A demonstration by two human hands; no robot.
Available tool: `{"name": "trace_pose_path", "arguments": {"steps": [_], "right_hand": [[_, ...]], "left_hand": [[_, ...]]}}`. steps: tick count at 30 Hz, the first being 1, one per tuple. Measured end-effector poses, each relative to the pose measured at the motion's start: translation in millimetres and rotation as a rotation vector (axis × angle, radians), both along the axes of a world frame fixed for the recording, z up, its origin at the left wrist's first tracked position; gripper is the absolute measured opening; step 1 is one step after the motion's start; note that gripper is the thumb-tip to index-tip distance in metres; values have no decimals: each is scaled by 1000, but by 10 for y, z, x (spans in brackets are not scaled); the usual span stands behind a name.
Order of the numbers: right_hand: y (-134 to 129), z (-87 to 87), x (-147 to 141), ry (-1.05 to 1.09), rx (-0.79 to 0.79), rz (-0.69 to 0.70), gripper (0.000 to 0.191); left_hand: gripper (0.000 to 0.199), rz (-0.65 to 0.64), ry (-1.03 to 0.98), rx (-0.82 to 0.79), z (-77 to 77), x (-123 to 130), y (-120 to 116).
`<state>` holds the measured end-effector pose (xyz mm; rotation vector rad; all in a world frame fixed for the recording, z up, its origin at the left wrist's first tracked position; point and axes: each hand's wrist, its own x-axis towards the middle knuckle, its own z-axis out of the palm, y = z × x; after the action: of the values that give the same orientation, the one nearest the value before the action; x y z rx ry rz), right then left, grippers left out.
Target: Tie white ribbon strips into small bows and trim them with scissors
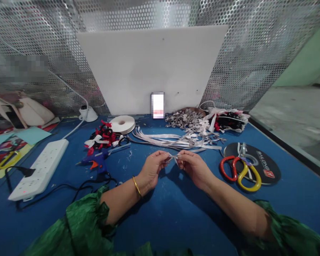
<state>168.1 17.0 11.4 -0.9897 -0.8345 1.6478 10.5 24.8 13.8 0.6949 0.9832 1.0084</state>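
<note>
Between my two hands, above the middle of the blue table, is a small grey ribbon bow (173, 157). My left hand (155, 167) pinches its left side between thumb and fingers. The right side is pinched by my right hand (194, 166), and a short tail hangs down between the hands. Just beyond them lie long strips of white and grey ribbon (165, 138). A heap of grey bows (188, 121) sits behind these strips. Scissors (240, 169) with one red and one yellow handle rest to the right of my right hand, on a black round mat (269, 160).
A blue glue gun (97, 160) lies left of my hands, near red and black hair ties with bows (104, 137) and a white ribbon roll (122, 124). A white power strip (40, 169) with a black cord is at left. A phone (157, 105) leans against a white board (154, 64).
</note>
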Motion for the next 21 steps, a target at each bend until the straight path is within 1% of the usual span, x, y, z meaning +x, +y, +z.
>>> {"name": "trace_pose_path", "arguments": {"steps": [2,4,6,7,8,10,12,14,15,16,18,19,20,21], "right_hand": [[6,14,7,-48,41,-24,13],[12,32,15,-156,125,-83,15],[5,48,20,-339,248,-168,17],[-5,53,21,-458,327,-214,18],[-21,54,21,-590,424,-254,18],[-62,49,19,-877,659,-293,14],[-107,41,16,-1161,912,-264,10],[-147,38,11,-1384,1120,-169,10],[-164,42,9,-1455,1199,-121,11],[-179,51,6,-1487,1260,-74,12],[-200,79,6,-1442,1312,-23,13],[-204,96,9,-1378,1296,-35,12],[-202,113,15,-1304,1246,-70,11],[-192,129,24,-1228,1164,-122,10]], "left_hand": [[25,-7,46,19,6,0,0],[31,50,131,74,23,5,-10],[32,135,207,135,43,16,-32],[32,149,225,149,52,22,-45],[32,131,228,147,60,28,-59],[35,35,196,111,66,37,-85],[35,-38,153,69,60,42,-100],[32,-45,123,44,48,41,-99],[30,-36,110,37,43,38,-91],[28,-29,99,32,41,33,-81],[24,-35,83,38,48,19,-53],[22,-49,87,49,57,10,-40],[21,-72,107,65,69,1,-27],[20,-102,141,87,83,-8,-18]]}}
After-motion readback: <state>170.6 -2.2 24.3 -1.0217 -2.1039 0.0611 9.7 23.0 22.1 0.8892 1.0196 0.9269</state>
